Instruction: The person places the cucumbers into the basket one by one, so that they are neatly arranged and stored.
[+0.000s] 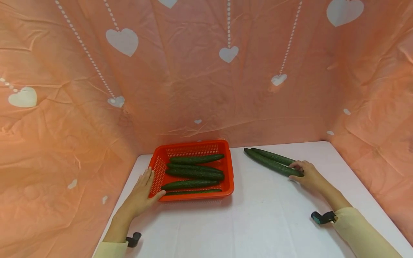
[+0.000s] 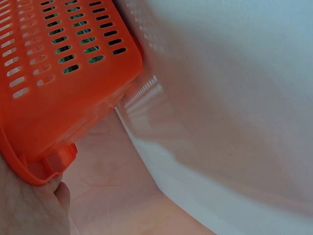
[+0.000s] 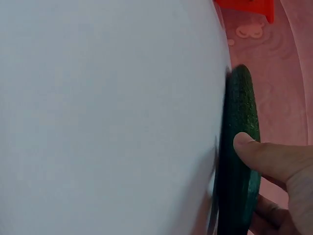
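My left hand [image 1: 140, 193] lies along the left side of an orange-red plastic basket [image 1: 230, 168], its fingers mostly straight and its thumb at the near left corner. The left wrist view shows that hand [image 2: 36, 208] against the basket's rim [image 2: 29, 178]. Several dark green cucumbers [image 1: 195, 174] lie crosswise in the basket. On the right of the table, my right hand [image 1: 308, 175] pinches the near end of a cucumber [image 1: 271, 163] between thumb and fingers. Beside it, on the far side, lies a second cucumber [image 1: 274, 156]. In the right wrist view the thumb [image 3: 266, 154] presses on the held cucumber [image 3: 239, 112].
The basket and loose cucumbers stand on a white-covered table [image 1: 255, 222]. An orange-pink cloth [image 1: 193, 89] with white hearts hangs behind and at both sides. A small dark device [image 1: 322, 217] sits at the right wrist, another [image 1: 133, 239] at the left.
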The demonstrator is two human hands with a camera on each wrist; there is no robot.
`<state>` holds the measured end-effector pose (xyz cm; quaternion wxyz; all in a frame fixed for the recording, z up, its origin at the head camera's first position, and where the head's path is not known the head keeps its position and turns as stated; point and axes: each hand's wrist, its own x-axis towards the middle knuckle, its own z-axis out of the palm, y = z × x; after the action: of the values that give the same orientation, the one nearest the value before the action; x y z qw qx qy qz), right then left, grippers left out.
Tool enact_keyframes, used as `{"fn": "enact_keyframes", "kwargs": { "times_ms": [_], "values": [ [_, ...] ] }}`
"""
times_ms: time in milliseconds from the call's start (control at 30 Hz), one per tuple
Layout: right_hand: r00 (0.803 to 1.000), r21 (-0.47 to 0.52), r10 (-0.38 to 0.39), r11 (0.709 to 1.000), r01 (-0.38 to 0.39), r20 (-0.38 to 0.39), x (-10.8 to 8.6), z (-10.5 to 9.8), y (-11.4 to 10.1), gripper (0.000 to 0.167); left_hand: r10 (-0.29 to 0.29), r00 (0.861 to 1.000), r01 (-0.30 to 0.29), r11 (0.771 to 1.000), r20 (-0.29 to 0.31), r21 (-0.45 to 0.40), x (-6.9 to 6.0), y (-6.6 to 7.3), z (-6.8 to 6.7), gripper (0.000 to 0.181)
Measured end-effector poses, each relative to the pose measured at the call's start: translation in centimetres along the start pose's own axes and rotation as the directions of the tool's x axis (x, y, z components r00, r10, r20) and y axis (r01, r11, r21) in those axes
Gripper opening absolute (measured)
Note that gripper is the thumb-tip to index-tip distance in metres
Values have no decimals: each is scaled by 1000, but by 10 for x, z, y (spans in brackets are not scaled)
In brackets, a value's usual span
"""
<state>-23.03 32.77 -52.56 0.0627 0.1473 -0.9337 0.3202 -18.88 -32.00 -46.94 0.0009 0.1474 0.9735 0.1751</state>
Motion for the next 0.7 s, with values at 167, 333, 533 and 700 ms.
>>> {"fn": "enact_keyframes", "kwargs": {
  "times_ms": [167, 333, 533, 700],
  "values": [
    [997, 57, 51, 997, -55, 63, -1, 6, -2, 46, -2, 1000, 2, 1000, 2, 1, 0, -1, 1, 104],
    [995, 24, 75, 997, -77, 68, -2, 9, -3, 50, -7, 1000, 7, 1000, 4, 7, 0, -2, 0, 104],
    [998, 9, 52, 999, -53, 41, -3, 10, -7, 49, -8, 1000, 8, 1000, 3, 5, -1, 0, -1, 104],
    [998, -18, 57, 998, -57, 0, -5, 8, -12, 46, -10, 1000, 10, 1000, 5, -4, -1, 0, 0, 104]
  ]
}}
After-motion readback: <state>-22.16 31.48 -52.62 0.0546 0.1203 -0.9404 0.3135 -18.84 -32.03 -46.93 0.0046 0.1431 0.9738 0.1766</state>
